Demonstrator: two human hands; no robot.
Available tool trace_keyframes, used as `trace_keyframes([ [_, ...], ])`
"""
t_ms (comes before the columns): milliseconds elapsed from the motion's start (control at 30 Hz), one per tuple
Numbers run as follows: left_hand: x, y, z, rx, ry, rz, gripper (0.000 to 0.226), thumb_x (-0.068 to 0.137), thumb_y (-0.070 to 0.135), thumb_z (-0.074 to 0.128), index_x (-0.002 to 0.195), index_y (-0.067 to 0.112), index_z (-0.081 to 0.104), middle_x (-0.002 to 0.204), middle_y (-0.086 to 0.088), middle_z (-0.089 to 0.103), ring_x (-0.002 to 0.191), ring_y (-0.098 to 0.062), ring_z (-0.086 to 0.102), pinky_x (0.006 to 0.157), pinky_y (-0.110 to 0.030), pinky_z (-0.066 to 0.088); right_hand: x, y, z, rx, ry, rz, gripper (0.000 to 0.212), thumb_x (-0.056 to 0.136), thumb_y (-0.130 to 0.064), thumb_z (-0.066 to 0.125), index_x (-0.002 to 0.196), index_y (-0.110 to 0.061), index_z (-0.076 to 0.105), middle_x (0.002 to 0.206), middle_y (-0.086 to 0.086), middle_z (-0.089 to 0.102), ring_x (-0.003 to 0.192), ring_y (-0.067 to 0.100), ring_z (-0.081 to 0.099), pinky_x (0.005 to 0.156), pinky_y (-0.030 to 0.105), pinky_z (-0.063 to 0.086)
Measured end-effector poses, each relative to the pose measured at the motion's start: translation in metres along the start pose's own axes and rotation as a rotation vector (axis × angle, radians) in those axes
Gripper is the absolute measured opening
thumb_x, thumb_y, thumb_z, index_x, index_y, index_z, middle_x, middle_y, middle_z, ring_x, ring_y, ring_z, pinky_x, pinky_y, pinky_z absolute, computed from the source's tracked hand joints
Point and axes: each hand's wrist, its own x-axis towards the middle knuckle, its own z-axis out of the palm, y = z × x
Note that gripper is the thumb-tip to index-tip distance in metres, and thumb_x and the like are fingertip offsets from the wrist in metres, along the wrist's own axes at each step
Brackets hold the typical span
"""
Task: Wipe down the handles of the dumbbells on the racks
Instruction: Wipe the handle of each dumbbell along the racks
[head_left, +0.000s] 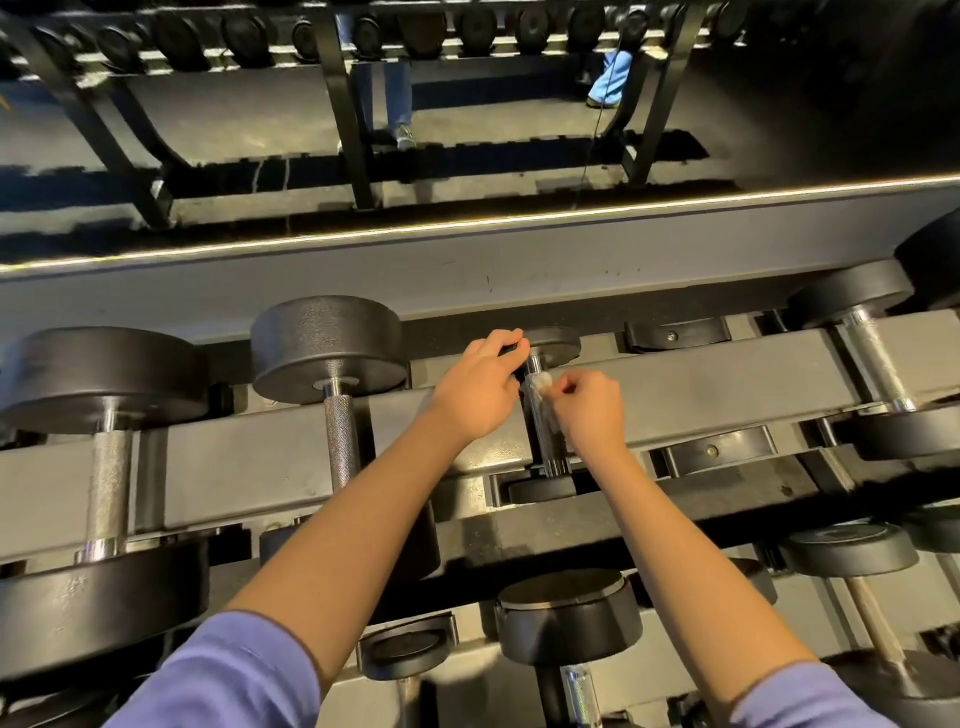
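Left hand (480, 387) grips dumbbell (555, 345) (right hand (589, 410), wipe (537, 391)).

Small dumbbell (558, 347): head matt black, rubber-looking. Chrome handle (550, 447): glossy, smooth, w/ reflections. Wipe (539, 397): thin, whitish, semi-translucent, crumpled. Big dumbbell head (327, 345): matt black, pebbly texture. Knurled handle (340, 441): steel, rough cross-hatch, dull sheen. Rack rail (249, 467): grey painted metal, matt, scuffed. Sleeve (234, 675): lilac cloth, soft.
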Motion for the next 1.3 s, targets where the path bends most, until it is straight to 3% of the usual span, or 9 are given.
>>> trace_keyframes([
  [200, -0.001, 0.002, -0.001, -0.01, -0.007, -0.013, 0.051, 0.1, 0.014, 0.041, 0.15, 0.017, 0.028, 0.156, 0.003, 0.019, 0.141, -0.017, 0.019, 0.109, -0.029, 0.03, 0.021, -0.017, -0.002, 0.034, 0.005, -0.015, 0.016, 0.089, -0.024, 0.064, 0.075, -0.016, 0.065, 0.072, -0.001, 0.061, 0.07, 0.016, 0.055, 0.065, 0.025, 0.039],
  [500, -0.003, 0.007, 0.001, -0.009, -0.01, -0.039, 0.053, 0.1, 0.013, 0.042, 0.15, 0.017, 0.026, 0.157, 0.003, 0.016, 0.142, -0.018, 0.017, 0.11, -0.032, 0.032, -0.004, 0.008, -0.009, 0.007, -0.126, -0.009, 0.025, 0.087, -0.024, 0.066, 0.065, -0.011, 0.064, 0.068, 0.008, 0.067, 0.07, 0.024, 0.065, 0.071, 0.039, 0.056],
  [667, -0.005, 0.01, -0.002, -0.015, -0.048, -0.057, 0.056, 0.099, 0.014, 0.044, 0.151, 0.018, 0.024, 0.158, 0.005, 0.013, 0.143, -0.018, 0.016, 0.111, -0.033, 0.031, -0.035, 0.028, -0.016, -0.061, -0.176, 0.005, 0.021, 0.087, -0.018, 0.065, 0.066, -0.016, 0.063, 0.069, 0.006, 0.066, 0.069, 0.023, 0.062, 0.064, 0.031, 0.05],
  [767, -0.011, 0.009, -0.003, -0.01, -0.073, -0.039, 0.051, 0.097, 0.017, 0.049, 0.146, 0.02, 0.036, 0.156, 0.003, 0.02, 0.139, -0.019, 0.024, 0.111, -0.035, 0.031, -0.042, 0.036, -0.02, -0.033, -0.192, -0.008, 0.017, 0.087, -0.015, 0.064, 0.071, -0.017, 0.065, 0.068, 0.002, 0.062, 0.068, 0.021, 0.059, 0.06, 0.027, 0.044],
  [833, -0.019, 0.008, 0.006, -0.07, -0.037, -0.051, 0.045, 0.096, 0.018, 0.051, 0.14, 0.019, 0.045, 0.139, -0.002, 0.042, 0.127, -0.021, 0.04, 0.104, -0.036, 0.038, -0.046, 0.034, -0.024, 0.007, -0.176, -0.032, 0.013, 0.089, -0.017, 0.062, 0.077, -0.018, 0.067, 0.069, 0.0, 0.062, 0.068, 0.019, 0.057, 0.06, 0.026, 0.041],
  [933, -0.03, 0.013, 0.027, -0.478, -0.074, -0.236, 0.038, 0.093, 0.03, 0.055, 0.128, 0.019, 0.058, 0.105, -0.006, 0.063, 0.099, -0.024, 0.06, 0.092, -0.038, 0.048, -0.052, 0.024, -0.024, 0.124, -0.127, -0.072, 0.011, 0.091, -0.017, 0.061, 0.094, -0.014, 0.071, 0.078, 0.0, 0.066, 0.072, 0.015, 0.059, 0.063, 0.023, 0.042],
  [1100, -0.03, 0.032, 0.038, -0.897, 0.048, -0.42, 0.02, 0.092, 0.012, 0.06, 0.107, 0.002, 0.067, 0.072, -0.002, 0.06, 0.069, -0.013, 0.054, 0.075, -0.033, 0.051, -0.056, 0.014, -0.02, 0.223, -0.14, -0.112, 0.021, 0.094, -0.012, 0.055, 0.106, -0.008, 0.072, 0.088, 0.003, 0.07, 0.076, 0.01, 0.06, 0.061, 0.009, 0.04],
  [1233, -0.021, 0.028, 0.038, -0.767, 0.216, -0.498, 0.018, 0.09, 0.013, 0.062, 0.072, 0.011, 0.062, 0.058, 0.004, 0.053, 0.055, -0.005, 0.048, 0.055, -0.015, 0.041, -0.057, 0.025, -0.018, 0.114, -0.098, -0.138, 0.032, 0.096, -0.017, 0.051, 0.127, -0.01, 0.059, 0.118, 0.005, 0.061, 0.109, 0.02, 0.056, 0.091, 0.032, 0.046],
  [1300, -0.015, 0.021, 0.039, -0.702, 0.278, -0.552, 0.013, 0.09, 0.015, 0.063, 0.076, 0.015, 0.061, 0.066, 0.003, 0.058, 0.061, -0.005, 0.052, 0.05, -0.009, 0.037, -0.06, 0.036, -0.008, -0.025, -0.093, -0.116, 0.038, 0.099, -0.023, 0.046, 0.134, -0.01, 0.051, 0.129, 0.007, 0.056, 0.119, 0.023, 0.05, 0.099, 0.036, 0.039],
])
